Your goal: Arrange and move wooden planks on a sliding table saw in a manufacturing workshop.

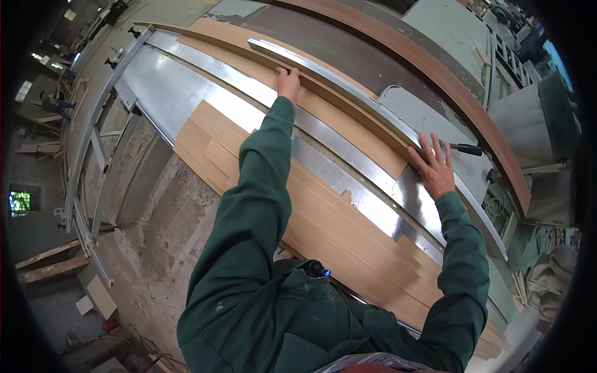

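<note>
A long narrow wooden strip (236,50) lies along the metal fence (348,93) of a large saw table. My left hand (288,81) reaches far forward and presses on that strip, fingers curled over its edge. My right hand (434,168) lies flat with spread fingers on the strip's near end, beside the fence. Both arms wear dark green sleeves. A wide light wooden panel (348,236) rests on the table below my arms.
The sliding metal table (168,87) with its rail (93,124) runs off to the left. A black lever handle (466,149) sticks out right of my right hand. A brown curved board (448,81) lies behind the fence. Offcuts lie on the concrete floor (161,248). A person (56,105) stands far left.
</note>
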The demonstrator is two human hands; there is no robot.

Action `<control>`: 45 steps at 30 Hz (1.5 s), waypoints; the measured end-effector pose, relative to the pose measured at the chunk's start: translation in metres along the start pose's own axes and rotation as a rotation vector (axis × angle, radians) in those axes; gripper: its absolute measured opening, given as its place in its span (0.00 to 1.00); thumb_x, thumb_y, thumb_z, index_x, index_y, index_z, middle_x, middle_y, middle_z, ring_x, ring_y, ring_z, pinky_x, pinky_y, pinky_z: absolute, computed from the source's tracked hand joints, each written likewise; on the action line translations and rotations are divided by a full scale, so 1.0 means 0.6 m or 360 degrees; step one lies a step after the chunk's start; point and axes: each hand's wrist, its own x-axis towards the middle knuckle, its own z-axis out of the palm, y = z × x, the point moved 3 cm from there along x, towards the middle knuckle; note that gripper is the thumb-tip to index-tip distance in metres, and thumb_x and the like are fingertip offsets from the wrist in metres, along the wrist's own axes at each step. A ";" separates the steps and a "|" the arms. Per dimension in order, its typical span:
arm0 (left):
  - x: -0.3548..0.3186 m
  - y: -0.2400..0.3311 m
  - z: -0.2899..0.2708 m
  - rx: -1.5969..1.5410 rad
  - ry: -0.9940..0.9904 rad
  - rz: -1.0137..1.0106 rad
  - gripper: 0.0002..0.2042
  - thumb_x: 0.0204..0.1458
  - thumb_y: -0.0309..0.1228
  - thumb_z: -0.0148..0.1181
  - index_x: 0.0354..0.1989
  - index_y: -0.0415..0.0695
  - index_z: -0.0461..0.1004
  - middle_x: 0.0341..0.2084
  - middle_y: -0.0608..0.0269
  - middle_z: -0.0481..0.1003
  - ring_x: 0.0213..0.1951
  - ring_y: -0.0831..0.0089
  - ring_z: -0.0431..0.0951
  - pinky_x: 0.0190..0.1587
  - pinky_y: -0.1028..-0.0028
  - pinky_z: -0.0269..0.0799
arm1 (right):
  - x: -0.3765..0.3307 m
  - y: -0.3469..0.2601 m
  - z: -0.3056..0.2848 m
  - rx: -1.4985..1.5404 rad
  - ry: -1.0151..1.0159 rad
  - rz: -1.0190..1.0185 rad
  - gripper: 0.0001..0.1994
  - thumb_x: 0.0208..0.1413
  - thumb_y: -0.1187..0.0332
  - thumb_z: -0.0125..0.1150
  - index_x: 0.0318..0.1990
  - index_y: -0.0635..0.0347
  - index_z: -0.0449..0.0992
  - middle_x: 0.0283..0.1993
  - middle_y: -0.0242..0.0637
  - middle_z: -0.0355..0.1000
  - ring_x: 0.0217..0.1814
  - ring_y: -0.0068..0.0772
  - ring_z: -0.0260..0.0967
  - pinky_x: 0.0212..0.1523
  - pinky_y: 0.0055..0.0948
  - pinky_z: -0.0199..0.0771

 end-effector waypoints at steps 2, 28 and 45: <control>0.010 0.000 -0.004 0.0001 -0.0035 0.0002 0.40 0.57 0.39 0.51 0.68 0.27 0.36 0.69 0.38 0.46 0.71 0.52 0.46 0.69 0.71 0.43 | 0.009 -0.005 0.005 -0.0013 -0.0031 0.0015 0.36 0.51 0.71 0.61 0.68 0.29 0.57 0.77 0.26 0.35 0.79 0.42 0.31 0.74 0.56 0.32; -0.260 -0.015 0.197 -0.0047 -0.0040 0.0032 0.39 0.58 0.39 0.48 0.67 0.25 0.37 0.67 0.37 0.50 0.68 0.52 0.53 0.68 0.70 0.46 | -0.016 0.009 0.010 0.0063 0.0145 -0.0094 0.30 0.54 0.71 0.51 0.66 0.34 0.60 0.77 0.28 0.38 0.78 0.41 0.38 0.73 0.57 0.39; -0.153 0.006 0.103 0.0075 0.0083 -0.0026 0.38 0.57 0.39 0.50 0.68 0.28 0.42 0.65 0.36 0.54 0.67 0.51 0.55 0.67 0.70 0.50 | -0.024 0.044 -0.028 0.0077 -0.0321 -0.0224 0.35 0.51 0.62 0.64 0.67 0.30 0.56 0.78 0.29 0.32 0.79 0.39 0.29 0.74 0.56 0.30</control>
